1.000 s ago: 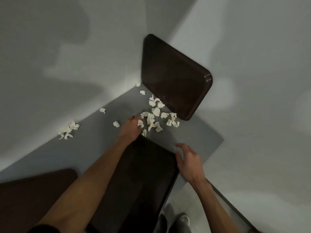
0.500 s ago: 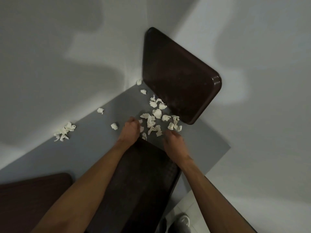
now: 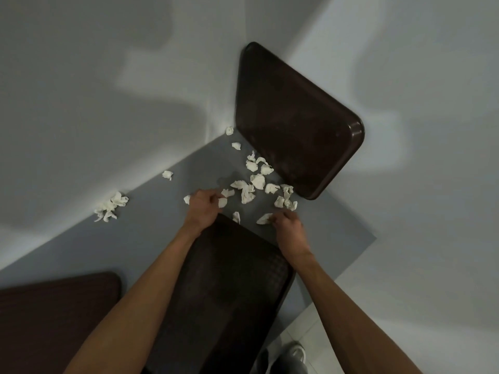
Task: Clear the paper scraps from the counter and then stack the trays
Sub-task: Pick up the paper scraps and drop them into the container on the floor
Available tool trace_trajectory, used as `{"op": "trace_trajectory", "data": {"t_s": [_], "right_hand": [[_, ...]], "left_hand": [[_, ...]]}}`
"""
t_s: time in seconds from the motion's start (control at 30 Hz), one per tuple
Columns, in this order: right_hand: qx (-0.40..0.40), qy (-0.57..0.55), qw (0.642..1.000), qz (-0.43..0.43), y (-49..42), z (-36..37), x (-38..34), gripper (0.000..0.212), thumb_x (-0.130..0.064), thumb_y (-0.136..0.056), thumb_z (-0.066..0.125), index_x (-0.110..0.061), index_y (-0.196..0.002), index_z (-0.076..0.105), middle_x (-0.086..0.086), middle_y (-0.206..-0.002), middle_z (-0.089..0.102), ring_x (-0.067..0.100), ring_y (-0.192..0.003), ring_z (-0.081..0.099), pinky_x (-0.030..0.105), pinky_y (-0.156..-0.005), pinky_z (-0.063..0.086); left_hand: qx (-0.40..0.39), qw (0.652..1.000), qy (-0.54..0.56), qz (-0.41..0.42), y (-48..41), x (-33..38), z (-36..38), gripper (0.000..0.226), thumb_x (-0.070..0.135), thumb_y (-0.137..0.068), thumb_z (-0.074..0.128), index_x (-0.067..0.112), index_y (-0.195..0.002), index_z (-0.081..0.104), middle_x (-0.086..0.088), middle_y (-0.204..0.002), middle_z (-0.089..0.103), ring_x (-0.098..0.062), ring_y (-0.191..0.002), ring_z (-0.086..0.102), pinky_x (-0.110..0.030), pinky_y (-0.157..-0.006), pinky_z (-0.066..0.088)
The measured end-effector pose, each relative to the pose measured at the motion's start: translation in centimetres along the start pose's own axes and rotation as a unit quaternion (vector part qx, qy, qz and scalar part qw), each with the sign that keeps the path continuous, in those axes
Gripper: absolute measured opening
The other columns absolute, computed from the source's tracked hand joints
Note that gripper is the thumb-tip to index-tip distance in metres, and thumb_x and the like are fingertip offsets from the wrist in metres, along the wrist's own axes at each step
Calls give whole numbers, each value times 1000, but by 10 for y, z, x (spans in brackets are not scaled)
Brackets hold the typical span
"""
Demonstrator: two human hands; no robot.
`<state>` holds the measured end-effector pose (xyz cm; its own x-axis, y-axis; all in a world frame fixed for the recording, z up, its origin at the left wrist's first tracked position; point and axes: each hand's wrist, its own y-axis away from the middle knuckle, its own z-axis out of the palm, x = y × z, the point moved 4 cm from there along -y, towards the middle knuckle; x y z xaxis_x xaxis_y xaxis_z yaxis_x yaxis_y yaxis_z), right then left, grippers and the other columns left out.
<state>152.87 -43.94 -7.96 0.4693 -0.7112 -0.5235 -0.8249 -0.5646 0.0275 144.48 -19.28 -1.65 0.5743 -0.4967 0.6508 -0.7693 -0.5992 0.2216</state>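
Both grips, left (image 3: 203,209) and right (image 3: 288,228), pinch scraps (image 3: 258,181); tray (image 3: 224,287) lengthwise.

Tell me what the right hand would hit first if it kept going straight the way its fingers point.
The right hand points away from the person, toward the loose paper scraps just ahead. It would likely meet those first, then the leaning tray behind them. Depth is hard to judge from this view.

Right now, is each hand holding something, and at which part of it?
The right hand pinches a paper scrap at its near end with its fingertips. The left hand is curled among the scraps; whether it grips one cannot be told.
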Motion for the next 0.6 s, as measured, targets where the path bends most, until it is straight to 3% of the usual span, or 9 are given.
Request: {"op": "trace_trajectory", "data": {"t_s": [0.03, 0.1, 0.13, 0.2, 0.3, 0.47, 0.6], "right_hand": [[-9, -5, 1000, 9, 3, -4, 2, 31, -7, -97, 66, -14, -127, 66, 19, -125, 61, 35, -105, 67, 37, -88, 57], [-17, -16, 1000, 10, 8, -13, 5, 39, -13, -101, 63, -21, -140, 59, 20, -131, 58, 33, -110, 64, 35, -93, 54], [-16, -23, 1000, -1, 11, -17, 6, 40, -15, -102, 64, -23, -141, 61, 18, -132, 59, 31, -112, 63, 33, -95, 52], [-31, -5, 999, -24, 18, -18, 9, 36, -14, -100, 67, -21, -135, 69, 15, -129, 61, 29, -111, 65, 29, -97, 50], [-65, 31, 997, -32, 26, -16, 14, 21, -15, -98, 69, -17, -117, 77, 12, -121, 63, 29, -103, 68, 31, -92, 53], [-80, 27, 995, 44, 37, -34, -2, 15, -11, -103, 59, -9, -113, 69, 15, -116, 68, 31, -103, 68, 38, -91, 55], [-52, -27, 998, -5, 74, -56, -42, 1, -13, -105, 56, -14, -104, 56, 6, -92, 69, 27, -83, 69, 36, -69, 52]], "left_hand": [[-1, 999, 27, -19, 7, 1, -1, 29, 8, -102, 46, 9, -99, 75, -1, -95, 71, -2, -75, 64, -3, -67, 46], [-8, 994, 95, -55, 18, 2, 2, 29, 24, -103, 51, 11, -88, 73, 2, -87, 73, -8, -78, 72, -19, -78, 57], [-16, 991, 116, -62, 26, 4, 3, 30, 33, -101, 56, 13, -87, 72, 4, -85, 73, -12, -83, 73, -29, -81, 57], [-16, 994, 91, -50, 41, 8, 3, 22, 41, -97, 64, 22, -90, 73, 9, -87, 70, -9, -85, 68, -30, -77, 52], [3, 998, 59, -22, 65, 9, 2, 14, 34, -96, 69, 22, -100, 75, 8, -92, 69, -8, -86, 63, -29, -80, 48], [21, 994, 103, -37, 120, -2, -8, 5, 23, -96, 69, 25, -99, 73, 13, -91, 71, -4, -83, 68, -28, -77, 54], [69, 985, 150, -51, 178, -16, -25, 5, 20, -96, 68, 25, -98, 71, 9, -91, 73, -5, -83, 72, -35, -83, 60]]}}
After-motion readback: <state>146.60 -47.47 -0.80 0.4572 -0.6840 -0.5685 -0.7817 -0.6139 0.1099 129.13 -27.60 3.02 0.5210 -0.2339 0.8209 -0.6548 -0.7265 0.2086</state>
